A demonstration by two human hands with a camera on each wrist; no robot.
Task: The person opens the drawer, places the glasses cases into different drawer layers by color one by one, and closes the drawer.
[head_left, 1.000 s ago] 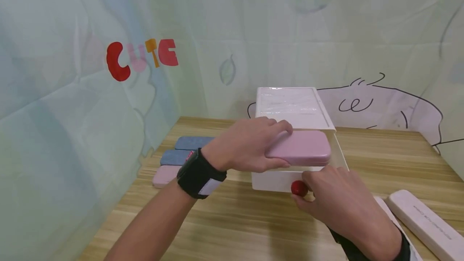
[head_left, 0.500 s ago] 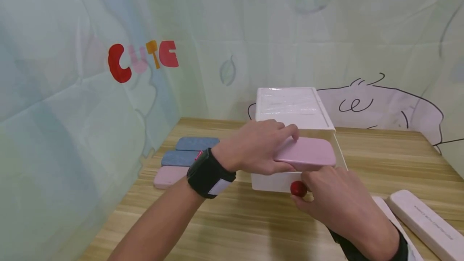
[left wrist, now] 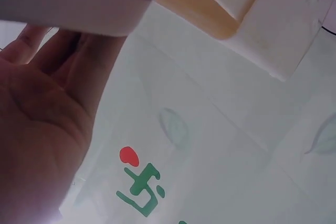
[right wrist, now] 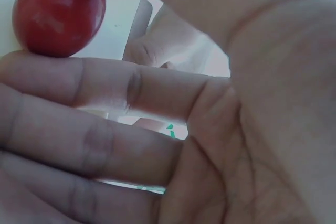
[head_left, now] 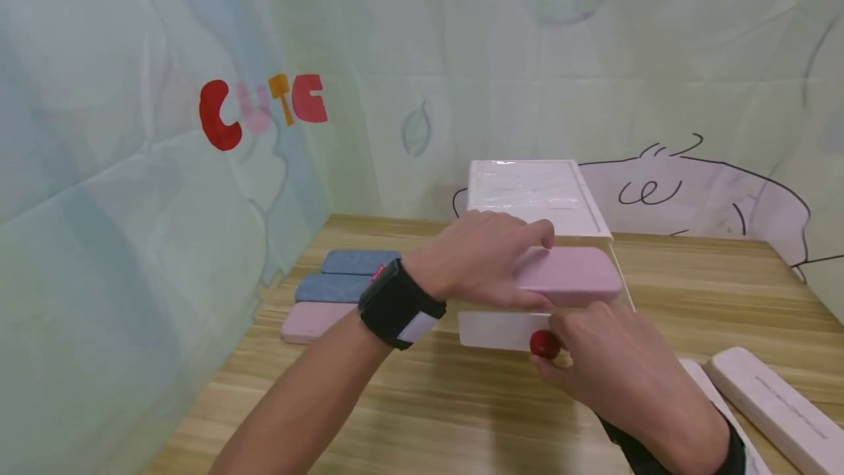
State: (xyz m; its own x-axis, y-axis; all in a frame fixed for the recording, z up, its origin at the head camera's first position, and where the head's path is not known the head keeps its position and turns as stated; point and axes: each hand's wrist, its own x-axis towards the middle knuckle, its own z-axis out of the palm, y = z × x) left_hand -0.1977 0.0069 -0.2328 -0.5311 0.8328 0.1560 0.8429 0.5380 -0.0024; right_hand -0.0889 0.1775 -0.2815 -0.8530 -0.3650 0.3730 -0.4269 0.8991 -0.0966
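Note:
My left hand [head_left: 484, 262] grips one end of a pink glasses case [head_left: 574, 277], thumb on the near side and fingers over the top. The case is level above the pulled-out drawer of a white drawer box [head_left: 527, 196]. In the left wrist view the case [left wrist: 73, 9] shows its seam line, with the fingers [left wrist: 94, 66] beneath it. The drawer's white front [head_left: 497, 330] carries a round red knob [head_left: 543, 344]. My right hand [head_left: 626, 372] pinches that knob between thumb and index finger, clear in the right wrist view around the red knob [right wrist: 58, 17]. The drawer's inside is mostly hidden.
Two blue cases [head_left: 336, 288] and another pink case [head_left: 313, 321] lie in a row on the wooden table [head_left: 395, 409], left of the box. At right lies a long pale case [head_left: 778, 409] with lettering, beside a white object partly under my right wrist. Printed curtains enclose the table.
My left hand has carried the pink glasses case a little to the right over the drawer. The right hand stays on the red knob, and the drawer has not visibly moved.

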